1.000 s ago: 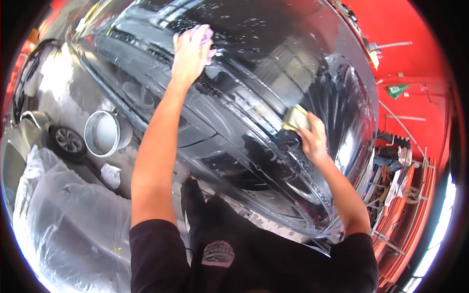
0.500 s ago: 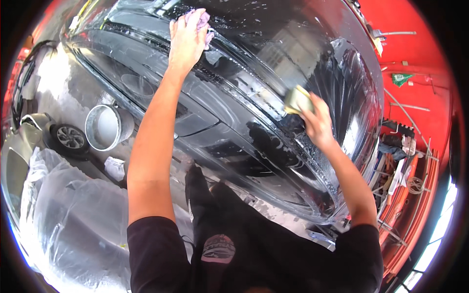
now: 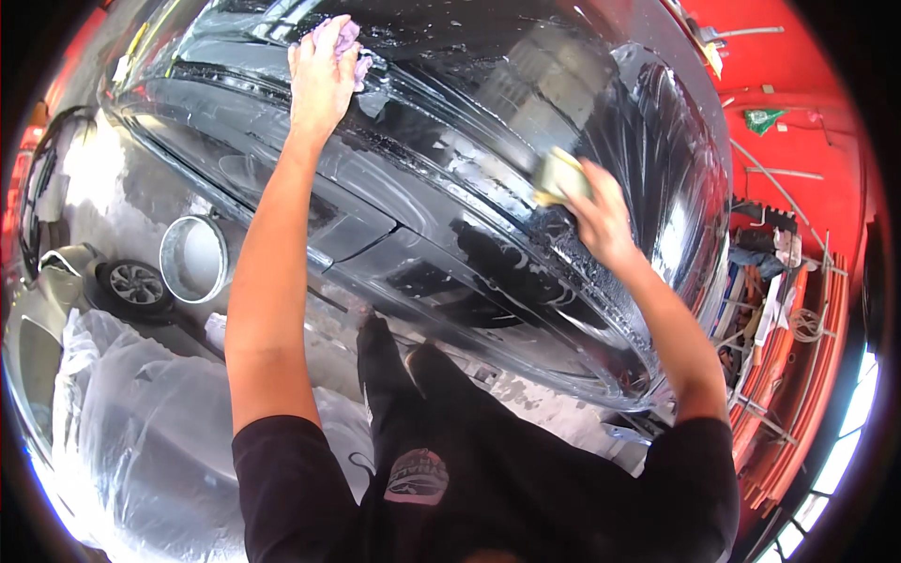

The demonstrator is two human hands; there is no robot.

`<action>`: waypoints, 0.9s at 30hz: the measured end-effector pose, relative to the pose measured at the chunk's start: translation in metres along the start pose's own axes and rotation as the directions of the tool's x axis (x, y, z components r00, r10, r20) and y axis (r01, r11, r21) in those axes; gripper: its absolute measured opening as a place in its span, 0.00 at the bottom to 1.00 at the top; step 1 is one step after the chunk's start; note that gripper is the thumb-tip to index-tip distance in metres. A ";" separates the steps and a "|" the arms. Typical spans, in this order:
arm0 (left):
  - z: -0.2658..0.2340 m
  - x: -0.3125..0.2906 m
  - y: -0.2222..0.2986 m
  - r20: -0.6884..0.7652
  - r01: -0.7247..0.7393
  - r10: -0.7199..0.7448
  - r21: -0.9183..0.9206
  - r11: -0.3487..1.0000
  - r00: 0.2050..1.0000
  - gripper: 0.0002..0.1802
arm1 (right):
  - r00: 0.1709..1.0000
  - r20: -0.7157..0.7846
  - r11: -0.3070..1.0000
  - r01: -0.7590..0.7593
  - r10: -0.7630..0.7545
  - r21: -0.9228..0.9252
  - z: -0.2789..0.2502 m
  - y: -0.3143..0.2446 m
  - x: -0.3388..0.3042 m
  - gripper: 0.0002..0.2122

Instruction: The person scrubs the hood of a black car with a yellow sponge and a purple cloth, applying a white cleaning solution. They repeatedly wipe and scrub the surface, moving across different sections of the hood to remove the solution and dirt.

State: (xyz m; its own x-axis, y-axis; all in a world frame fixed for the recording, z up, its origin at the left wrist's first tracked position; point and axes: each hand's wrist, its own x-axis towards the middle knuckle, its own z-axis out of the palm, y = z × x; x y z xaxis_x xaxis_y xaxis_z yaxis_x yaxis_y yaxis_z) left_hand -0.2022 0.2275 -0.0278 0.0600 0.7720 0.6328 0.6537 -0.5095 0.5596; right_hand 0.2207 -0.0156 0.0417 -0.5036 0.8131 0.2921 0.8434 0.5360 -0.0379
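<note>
Reaching farther up the wet black car [image 3: 450, 216] than a second ago, left hand [image 3: 319, 80] grips a purple cloth [image 3: 343, 42] while right hand [image 3: 601, 216] clutches a yellow sponge [image 3: 558, 175].

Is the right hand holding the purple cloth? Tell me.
No, the right hand presses a yellowish sponge on the wet dark car; the left hand has the purple cloth.

Your one view sits on your head, a wide fisheye looking steeply down, close over the wet dark car [image 3: 450, 188] and your outstretched forearms; straight edges bend toward its rim.
</note>
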 end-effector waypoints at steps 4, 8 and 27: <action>0.006 -0.001 0.000 -0.021 -0.028 0.029 0.033 0.999 0.999 0.25 | 1.000 0.023 1.000 0.020 -0.019 -0.024 -0.006 0.002 0.026 0.26; 0.013 0.002 0.011 0.026 -0.038 0.037 0.017 0.999 0.999 0.25 | 0.976 -0.179 0.993 0.119 -0.121 -0.023 0.074 0.011 0.219 0.26; 0.002 -0.002 -0.006 0.050 0.012 -0.011 -0.024 1.000 0.999 0.27 | 0.968 -0.238 0.996 0.091 -0.084 0.019 0.066 0.048 0.192 0.19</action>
State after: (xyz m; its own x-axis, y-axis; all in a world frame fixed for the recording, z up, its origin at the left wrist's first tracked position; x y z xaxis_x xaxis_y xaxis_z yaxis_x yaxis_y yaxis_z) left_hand -0.2047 0.2299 -0.0329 0.0903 0.7956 0.5990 0.6359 -0.5090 0.5802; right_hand 0.1523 0.1809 0.0327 -0.5132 0.6879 0.5133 0.7905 0.6118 -0.0296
